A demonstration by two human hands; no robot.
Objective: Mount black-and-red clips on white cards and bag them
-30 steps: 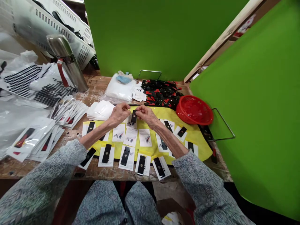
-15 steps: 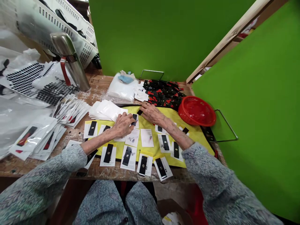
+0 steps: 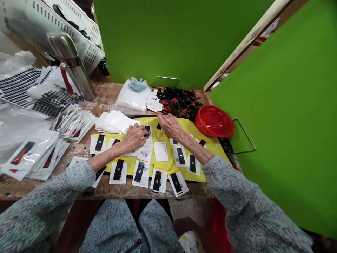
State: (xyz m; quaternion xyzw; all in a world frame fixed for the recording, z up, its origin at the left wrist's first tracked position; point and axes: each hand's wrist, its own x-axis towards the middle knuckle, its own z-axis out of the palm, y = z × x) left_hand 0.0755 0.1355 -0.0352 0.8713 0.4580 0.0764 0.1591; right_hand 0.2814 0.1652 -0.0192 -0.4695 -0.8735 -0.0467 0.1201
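My left hand [image 3: 135, 136] rests on the yellow mat [image 3: 210, 147] with its fingers curled, pressing a small black strip [image 3: 146, 130] onto a white card. My right hand [image 3: 170, 125] lies palm down a little further back, its fingers stretched toward the heap of black and red strips [image 3: 180, 103]; a black strip [image 3: 158, 126] sits under its fingertips. Rows of white cards lie on the mat, several with a black strip stuck on, such as one [image 3: 118, 169] near the front edge, and a bare card [image 3: 161, 151] in the middle.
A red basket [image 3: 213, 121] stands right of the mat. A stack of white cards [image 3: 113, 122] and a plastic bag [image 3: 131, 100] lie behind it. Finished packets [image 3: 39, 153], a steel flask [image 3: 71, 66] and a white crate [image 3: 47, 24] fill the left. Green panels wall the back and right.
Both hands held one black strip together above the cards; they have parted. The left hand lowered the strip onto a card, and the right hand reached back toward the strip heap.
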